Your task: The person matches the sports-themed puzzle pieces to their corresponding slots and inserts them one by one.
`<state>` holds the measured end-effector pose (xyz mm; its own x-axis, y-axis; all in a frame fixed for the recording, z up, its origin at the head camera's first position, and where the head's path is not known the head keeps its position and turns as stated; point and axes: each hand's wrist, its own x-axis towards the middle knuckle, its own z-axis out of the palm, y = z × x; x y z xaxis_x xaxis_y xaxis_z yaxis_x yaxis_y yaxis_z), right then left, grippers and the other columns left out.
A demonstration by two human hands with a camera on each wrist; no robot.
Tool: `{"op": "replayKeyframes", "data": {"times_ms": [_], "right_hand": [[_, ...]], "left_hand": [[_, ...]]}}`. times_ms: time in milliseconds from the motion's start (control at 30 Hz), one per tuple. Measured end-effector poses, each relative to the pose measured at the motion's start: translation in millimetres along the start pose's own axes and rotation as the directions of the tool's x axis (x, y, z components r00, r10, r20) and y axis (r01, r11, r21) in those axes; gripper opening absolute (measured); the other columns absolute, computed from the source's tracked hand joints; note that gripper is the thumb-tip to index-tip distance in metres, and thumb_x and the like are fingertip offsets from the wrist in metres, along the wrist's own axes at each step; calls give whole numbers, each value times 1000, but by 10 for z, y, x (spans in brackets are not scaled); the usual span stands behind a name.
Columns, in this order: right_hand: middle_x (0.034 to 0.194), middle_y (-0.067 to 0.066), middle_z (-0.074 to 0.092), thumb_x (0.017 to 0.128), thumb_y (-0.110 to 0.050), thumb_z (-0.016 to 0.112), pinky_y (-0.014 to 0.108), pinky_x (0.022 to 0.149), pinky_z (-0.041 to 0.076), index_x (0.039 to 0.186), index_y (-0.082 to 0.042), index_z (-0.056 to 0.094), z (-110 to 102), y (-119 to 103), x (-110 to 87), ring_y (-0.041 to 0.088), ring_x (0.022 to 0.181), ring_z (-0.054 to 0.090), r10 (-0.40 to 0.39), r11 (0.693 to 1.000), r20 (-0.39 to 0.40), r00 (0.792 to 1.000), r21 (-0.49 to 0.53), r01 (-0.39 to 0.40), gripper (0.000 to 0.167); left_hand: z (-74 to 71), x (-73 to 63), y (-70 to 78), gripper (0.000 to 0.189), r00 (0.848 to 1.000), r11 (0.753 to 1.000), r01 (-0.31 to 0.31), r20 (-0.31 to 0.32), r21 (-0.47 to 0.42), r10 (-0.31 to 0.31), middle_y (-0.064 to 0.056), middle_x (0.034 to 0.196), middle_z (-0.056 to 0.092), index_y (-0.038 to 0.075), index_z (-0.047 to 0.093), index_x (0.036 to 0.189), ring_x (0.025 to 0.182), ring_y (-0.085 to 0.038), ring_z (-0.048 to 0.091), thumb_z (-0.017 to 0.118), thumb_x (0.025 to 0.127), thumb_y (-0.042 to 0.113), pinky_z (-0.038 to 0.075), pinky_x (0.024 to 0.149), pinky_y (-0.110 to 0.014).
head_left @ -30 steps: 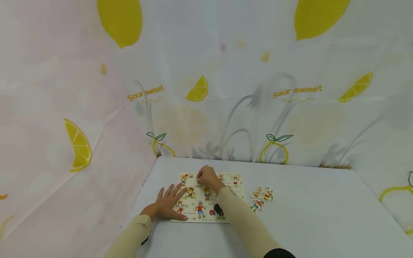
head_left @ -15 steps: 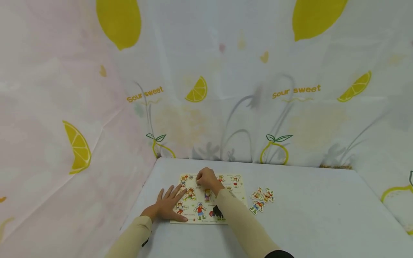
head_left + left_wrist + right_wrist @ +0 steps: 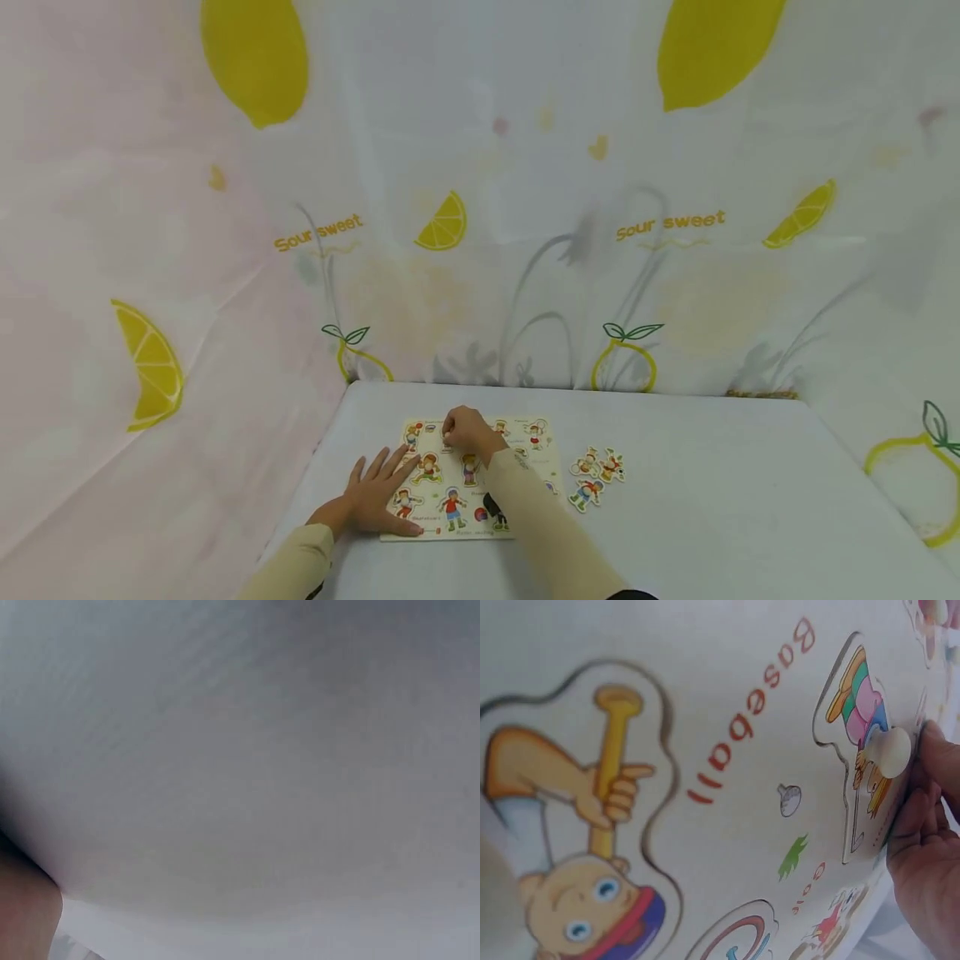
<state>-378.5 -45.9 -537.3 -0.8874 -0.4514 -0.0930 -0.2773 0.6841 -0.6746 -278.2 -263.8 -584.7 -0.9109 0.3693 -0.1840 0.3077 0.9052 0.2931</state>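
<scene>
A pale wooden peg puzzle board [image 3: 543,462] printed with sports figures lies on the white table. My left hand [image 3: 375,493] rests on its left edge, fingers spread and straight. Over the board's upper part, my right hand [image 3: 468,432] has its fingers curled down, pinching what looks like a puzzle piece; the fingers mostly hide it. In the right wrist view that hand [image 3: 930,847] appears at the right edge, close behind a white-knobbed golf figure piece [image 3: 889,754]. A baseball figure piece [image 3: 592,900] sits in its slot nearby. Pale fabric fills most of the left wrist view.
Several loose figure pieces, one of them nearest me [image 3: 586,495], lie on the table [image 3: 697,500] just right of the board. White fabric walls [image 3: 517,183] with lemon prints enclose the left, back and right sides.
The head view has shifted, so the whole scene sits a little lower and further left. Relative to the board, both hands stay in about the same places.
</scene>
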Motion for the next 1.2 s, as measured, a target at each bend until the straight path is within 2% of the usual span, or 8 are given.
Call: {"op": "replayKeyframes", "data": {"times_ms": [167,400,533,633,800,967,1067,1200], "right_hand": [[87,5,65,91,-5,68,30,65,48,95,-4,70,48,-1,-9,13,72,54,5,1000,-11,1000,20,-5,5],[87,2,60,89,-8,72,31,65,47,103,-5,69,94,161,-100,15,73,53,68,983,42,997,166,-74,15],[111,11,62,87,-20,77,38,77,53,124,-4,61,102,138,-129,23,92,60,53,962,90,995,263,-75,44],[134,19,52,86,-34,77,46,91,52,139,-7,50,52,58,-118,31,113,58,38,959,130,991,274,-73,66],[157,22,26,85,-54,71,54,102,46,154,-17,34,-30,-41,-123,38,135,44,7,988,155,988,150,-31,87],[166,18,4,87,-69,57,65,111,32,159,-27,21,-139,-70,-261,45,148,23,-83,995,49,995,-44,85,91],[166,18,-5,88,-71,51,66,117,20,160,-31,12,-226,-49,-379,46,151,12,-153,967,-7,988,-208,149,91],[166,11,-18,90,-74,45,62,121,7,159,-36,2,-276,28,-526,39,154,4,-227,901,-10,974,-382,206,90]], "left_hand": [[18,-25,-2,119,1000,1000,-3,-23,2,3,-6,168,5,30,16,159,152,-43,4,61,65,87,-3,113,-73],[146,-1,54,118,999,1000,18,42,-9,-17,-7,168,6,33,15,159,152,-43,4,60,65,89,-2,113,-73],[120,-46,35,118,999,1000,-1,35,-20,2,-8,168,4,33,14,159,151,-46,3,61,66,87,-5,112,-75],[58,-62,13,117,1000,1000,-8,3,-17,8,-7,168,2,33,14,159,151,-46,2,61,67,86,-6,112,-74],[8,-61,-1,116,999,998,-39,-26,-52,38,-7,168,1,30,15,160,151,-46,0,62,68,85,-9,111,-74],[26,-41,-30,119,1000,1000,-7,-15,-25,6,-5,169,2,29,17,159,153,-42,0,62,65,87,-9,113,-71],[38,-12,-43,119,1000,1000,9,-22,-11,-10,-4,169,4,28,18,159,153,-40,1,62,65,87,-7,115,-69],[49,-1,-51,119,1000,1000,13,-27,-10,-13,-3,169,5,27,20,159,153,-40,3,64,65,86,-6,115,-69]]}}
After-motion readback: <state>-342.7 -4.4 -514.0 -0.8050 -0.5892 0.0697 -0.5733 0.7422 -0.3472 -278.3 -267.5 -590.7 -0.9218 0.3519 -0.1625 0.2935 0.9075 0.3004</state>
